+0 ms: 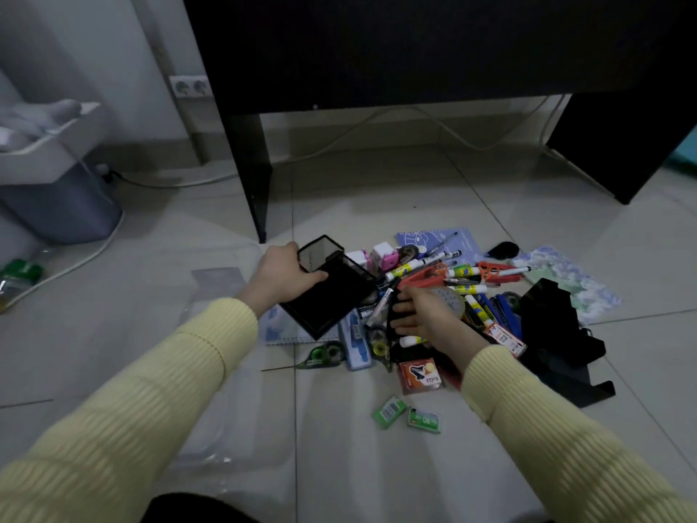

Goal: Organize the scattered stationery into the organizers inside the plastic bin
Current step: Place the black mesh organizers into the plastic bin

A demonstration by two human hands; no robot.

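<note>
Gripping the black mesh organizer point(328, 292), the left hand point(283, 277) should stand it upright in the plastic bin point(260, 409) below its forearm; the right hand point(422, 315) rests flat, fingers straight, on the stationery point(471, 281).

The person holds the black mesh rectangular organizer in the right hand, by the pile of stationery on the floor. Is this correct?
Not quite. The head view shows the left hand gripping the black mesh rectangular organizer, not the right; the rest holds.
</note>
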